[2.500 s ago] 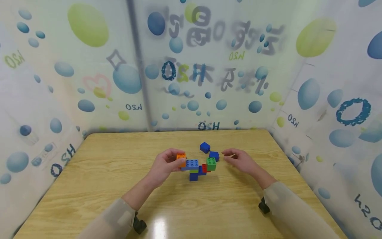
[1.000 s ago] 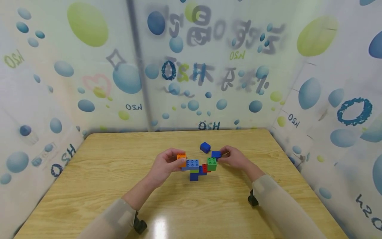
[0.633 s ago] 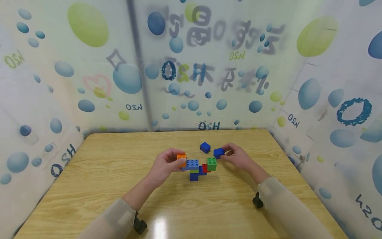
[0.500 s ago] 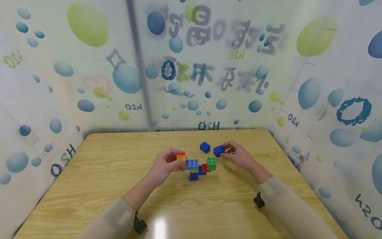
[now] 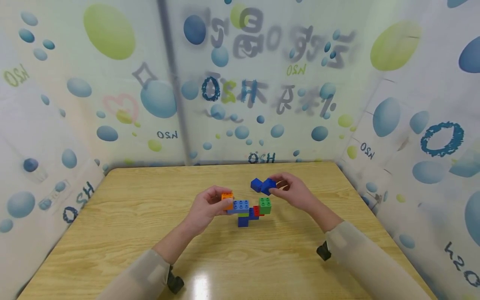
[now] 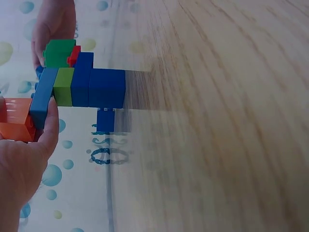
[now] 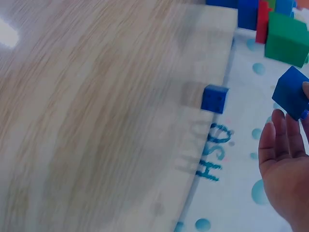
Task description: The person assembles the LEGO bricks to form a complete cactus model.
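Note:
My left hand (image 5: 208,206) grips the orange brick (image 5: 227,200) at the left end of a small brick build. That build joins a light blue brick (image 5: 241,206), a lime brick (image 6: 63,87), dark blue bricks (image 6: 106,88), a red brick (image 7: 262,21) and a green brick (image 5: 265,206). Its lowest blue brick stands on the table. Between thumb and fingers, my right hand (image 5: 296,193) pinches a loose blue brick (image 7: 291,93), raised off the table behind the green one. Another blue brick (image 7: 214,98) lies on the table beyond the build.
The wooden table (image 5: 150,233) ends at a patterned curtain (image 5: 240,104) at the back, with similar curtains along both sides. A dark wrist camera (image 5: 174,283) sits under the left sleeve, and another camera (image 5: 323,251) under the right.
My right hand reached in from the right, took hold of the nearer loose blue brick and lifted it, turning it. The left hand and the build have stayed in place.

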The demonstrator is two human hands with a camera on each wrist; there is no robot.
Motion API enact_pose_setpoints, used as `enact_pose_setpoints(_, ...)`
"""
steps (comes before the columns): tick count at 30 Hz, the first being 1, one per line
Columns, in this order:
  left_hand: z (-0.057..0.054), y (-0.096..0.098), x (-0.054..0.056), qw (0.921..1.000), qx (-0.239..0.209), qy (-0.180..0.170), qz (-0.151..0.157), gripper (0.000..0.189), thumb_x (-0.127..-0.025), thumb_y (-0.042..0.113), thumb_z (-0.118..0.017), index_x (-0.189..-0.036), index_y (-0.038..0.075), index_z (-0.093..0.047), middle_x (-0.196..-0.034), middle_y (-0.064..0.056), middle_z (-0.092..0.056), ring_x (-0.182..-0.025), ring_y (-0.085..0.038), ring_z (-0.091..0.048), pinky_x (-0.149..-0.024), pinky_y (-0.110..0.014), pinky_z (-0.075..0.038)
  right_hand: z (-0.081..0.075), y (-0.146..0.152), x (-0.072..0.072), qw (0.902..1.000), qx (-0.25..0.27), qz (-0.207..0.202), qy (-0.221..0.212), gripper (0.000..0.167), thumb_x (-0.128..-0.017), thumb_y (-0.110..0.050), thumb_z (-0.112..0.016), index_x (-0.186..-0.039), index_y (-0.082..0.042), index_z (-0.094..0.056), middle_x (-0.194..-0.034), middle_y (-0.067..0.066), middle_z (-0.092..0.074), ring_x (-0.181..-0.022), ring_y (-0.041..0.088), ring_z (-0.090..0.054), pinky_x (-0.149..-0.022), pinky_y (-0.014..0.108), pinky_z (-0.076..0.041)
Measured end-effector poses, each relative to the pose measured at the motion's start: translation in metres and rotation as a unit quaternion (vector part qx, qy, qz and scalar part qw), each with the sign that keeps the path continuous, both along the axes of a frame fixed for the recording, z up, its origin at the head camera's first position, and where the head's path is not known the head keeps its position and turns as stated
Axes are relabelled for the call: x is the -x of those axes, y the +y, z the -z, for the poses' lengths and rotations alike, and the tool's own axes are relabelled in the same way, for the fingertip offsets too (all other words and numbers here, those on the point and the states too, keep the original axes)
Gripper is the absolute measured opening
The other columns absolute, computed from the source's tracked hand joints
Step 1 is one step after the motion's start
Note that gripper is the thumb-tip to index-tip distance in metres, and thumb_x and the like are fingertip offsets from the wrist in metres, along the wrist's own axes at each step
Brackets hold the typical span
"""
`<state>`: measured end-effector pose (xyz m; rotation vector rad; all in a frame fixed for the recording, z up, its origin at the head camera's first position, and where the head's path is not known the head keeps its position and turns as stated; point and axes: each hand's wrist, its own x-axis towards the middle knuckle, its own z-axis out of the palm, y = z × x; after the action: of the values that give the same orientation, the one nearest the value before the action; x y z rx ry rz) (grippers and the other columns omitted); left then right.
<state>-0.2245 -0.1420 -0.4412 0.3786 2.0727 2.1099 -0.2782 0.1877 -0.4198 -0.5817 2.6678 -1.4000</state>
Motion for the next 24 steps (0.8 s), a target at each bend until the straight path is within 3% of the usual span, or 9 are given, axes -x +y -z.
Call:
enact_pose_setpoints(6,0.000,0.000,0.000,1.0000,-0.002,0.001,0.000,0.035,-0.104,0.016,-0.078,-0.136,0.006,-0.069,-0.119,-0.009,-0.069,-0.104,-0.026,-0.067,-0.086,-0.036,-0.069,-0.007,-0.015,-0.005,0.9998,0.014,-0.017,-0.002,0.041,-0.106,-0.024,-0.075,-0.143,-0.008,-0.067,-0.136,0.015,-0.068,-0.119,0.030,-0.068,-0.096,0.032,-0.060)
enact_pose_setpoints(19,-0.001,0.000,0.000,1.0000,-0.005,0.000,0.004,0.035,-0.104,0.016,-0.077,-0.137,0.005,-0.068,-0.119,-0.008,-0.069,-0.105,-0.025,-0.068,-0.087,-0.035,-0.069,-0.020,-0.042,-0.014,0.9968,0.016,-0.065,0.043,0.036,-0.105,-0.025,-0.076,-0.138,-0.010,-0.072,-0.126,0.010,-0.068,-0.111,0.024,-0.064,-0.097,0.042,-0.059)
enact_pose_setpoints(24,-0.001,0.000,0.000,1.0000,-0.005,0.000,0.004,0.035,-0.105,0.017,-0.077,-0.137,0.005,-0.068,-0.121,-0.008,-0.070,-0.106,-0.025,-0.069,-0.088,-0.035,-0.069,-0.020,-0.051,-0.017,0.9958,0.004,-0.085,0.032,0.036,-0.104,-0.025,-0.077,-0.137,-0.012,-0.074,-0.125,0.008,-0.067,-0.111,0.024,-0.061,-0.099,0.044,-0.058)
